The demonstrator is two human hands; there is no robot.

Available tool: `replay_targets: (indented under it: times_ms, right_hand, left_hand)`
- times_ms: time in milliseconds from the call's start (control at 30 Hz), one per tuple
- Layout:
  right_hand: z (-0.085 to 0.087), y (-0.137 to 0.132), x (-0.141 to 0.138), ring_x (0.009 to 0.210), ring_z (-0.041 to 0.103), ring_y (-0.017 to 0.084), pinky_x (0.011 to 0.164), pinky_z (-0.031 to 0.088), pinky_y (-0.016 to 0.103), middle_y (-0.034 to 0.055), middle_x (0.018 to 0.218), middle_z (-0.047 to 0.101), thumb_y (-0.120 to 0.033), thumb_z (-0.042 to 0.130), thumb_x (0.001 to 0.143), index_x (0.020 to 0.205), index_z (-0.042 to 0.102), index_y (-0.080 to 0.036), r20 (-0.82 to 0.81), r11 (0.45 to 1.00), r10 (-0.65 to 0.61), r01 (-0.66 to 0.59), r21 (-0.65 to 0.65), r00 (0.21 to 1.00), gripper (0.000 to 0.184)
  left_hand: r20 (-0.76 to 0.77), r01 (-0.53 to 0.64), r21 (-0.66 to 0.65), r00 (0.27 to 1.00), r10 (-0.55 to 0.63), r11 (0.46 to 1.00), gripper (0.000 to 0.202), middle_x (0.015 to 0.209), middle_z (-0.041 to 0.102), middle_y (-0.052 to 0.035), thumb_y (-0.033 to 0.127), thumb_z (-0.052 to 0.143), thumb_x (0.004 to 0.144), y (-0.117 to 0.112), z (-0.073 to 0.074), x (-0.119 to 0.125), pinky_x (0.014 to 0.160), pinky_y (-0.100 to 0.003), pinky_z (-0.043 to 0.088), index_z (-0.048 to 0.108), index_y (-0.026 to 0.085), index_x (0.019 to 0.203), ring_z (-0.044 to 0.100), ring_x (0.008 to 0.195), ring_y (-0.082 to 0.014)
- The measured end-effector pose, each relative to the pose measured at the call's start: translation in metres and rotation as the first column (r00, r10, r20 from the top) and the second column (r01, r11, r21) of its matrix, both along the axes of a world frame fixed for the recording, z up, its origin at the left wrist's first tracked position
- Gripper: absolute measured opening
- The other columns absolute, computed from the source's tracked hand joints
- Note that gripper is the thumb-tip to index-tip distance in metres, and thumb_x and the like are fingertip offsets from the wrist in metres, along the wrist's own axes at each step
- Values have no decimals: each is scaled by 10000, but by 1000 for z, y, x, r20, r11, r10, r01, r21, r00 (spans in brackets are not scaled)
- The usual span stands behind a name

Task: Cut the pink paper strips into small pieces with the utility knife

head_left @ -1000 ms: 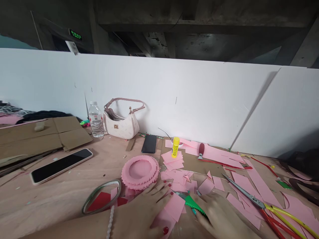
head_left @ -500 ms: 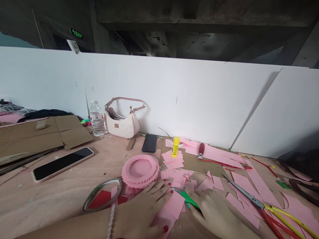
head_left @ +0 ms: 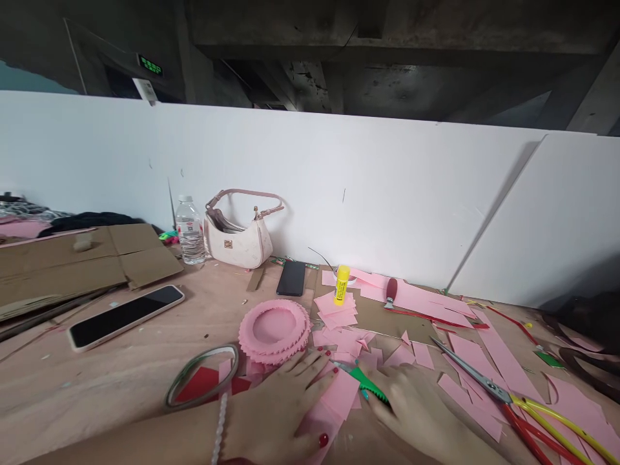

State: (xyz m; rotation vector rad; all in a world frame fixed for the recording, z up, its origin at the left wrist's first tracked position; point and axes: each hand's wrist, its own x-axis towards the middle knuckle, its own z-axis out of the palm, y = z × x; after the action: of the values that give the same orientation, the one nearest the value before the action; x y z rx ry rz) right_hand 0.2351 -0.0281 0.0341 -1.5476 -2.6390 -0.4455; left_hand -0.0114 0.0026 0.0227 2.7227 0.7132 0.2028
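My left hand (head_left: 276,403) lies flat, fingers spread, over pink paper sheets (head_left: 341,394). Its fingertips reach towards a stack of pink paper rings with zigzag edges (head_left: 274,328). In my right hand (head_left: 411,403) is a green-handled knife (head_left: 369,385), gripped between thumb and fingers. Its metal blade points left at the paper edge beside my left fingers; the blade tip is partly hidden. Left of my left hand, a roll of tape (head_left: 181,381) surrounds red paper (head_left: 199,382). A yellow glue stick (head_left: 341,285) stands upright on pink squares behind the hands.
Large scissors (head_left: 501,392) with red and yellow handles lie on pink scraps at right. A maroon-handled tool (head_left: 391,292) lies farther back. Two phones (head_left: 128,316), a water bottle (head_left: 190,232), a white handbag (head_left: 239,242) and flattened cardboard (head_left: 82,261) occupy the left and back, before a white partition (head_left: 378,181).
Both hands keep nearly the same pose, the knife still in my right hand. The view has shifted very slightly.
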Motion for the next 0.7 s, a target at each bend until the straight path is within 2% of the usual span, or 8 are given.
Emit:
replay_targets:
  times_ms: [133, 333, 533, 600, 700]
  right_hand:
    - [0, 4, 14, 449, 574, 180, 403, 228, 249, -19, 558, 639, -206, 445, 801, 1034, 580, -228, -12, 996, -55, 56, 69, 998, 270]
    - [-7, 8, 27, 461, 585, 178, 415, 262, 238, -32, 570, 645, -167, 445, 787, 1173, 503, -256, -44, 997, -55, 57, 43, 998, 401]
    - [-15, 8, 26, 467, 588, 189, 405, 264, 234, -2, 582, 653, -206, 410, 821, 1143, 532, -236, -64, 986, -162, 165, 33, 985, 346]
    - [-14, 7, 26, 464, 590, 188, 407, 281, 234, -3, 586, 660, -206, 408, 820, 1120, 545, -238, -107, 984, -173, 176, 24, 979, 332]
    - [-12, 5, 27, 484, 607, 190, 414, 329, 236, -17, 586, 667, -208, 399, 822, 1095, 553, -254, -204, 985, -172, 175, -7, 964, 317]
  left_hand:
    - [-3, 13, 7, 1000, -13, 1000, 726, 1439, 94, -137, 480, 439, 830, 0, 1, -1, 1038, -491, 174, 137, 157, 1405, 74, 1306, -321]
    - [33, 12, -3, 999, -12, 1000, 756, 1449, 72, -111, 483, 458, 819, 3, -1, -3, 1046, -484, 162, 91, 187, 1410, 59, 1310, -313]
    - [103, -20, 12, 994, 18, 1000, 763, 1457, 30, -114, 353, 503, 792, 2, -7, -1, 1063, -448, 167, 105, 140, 1407, 61, 1317, -303]
    - [142, -6, 32, 990, 1, 999, 740, 1457, 105, -101, 316, 502, 782, 2, -6, 0, 1061, -436, 190, 130, 157, 1402, 121, 1314, -290]
    - [187, 8, 50, 982, -18, 999, 675, 1382, 336, -83, 269, 511, 747, 1, -3, 0, 1047, -394, 249, 248, 177, 1362, 298, 1254, -261]
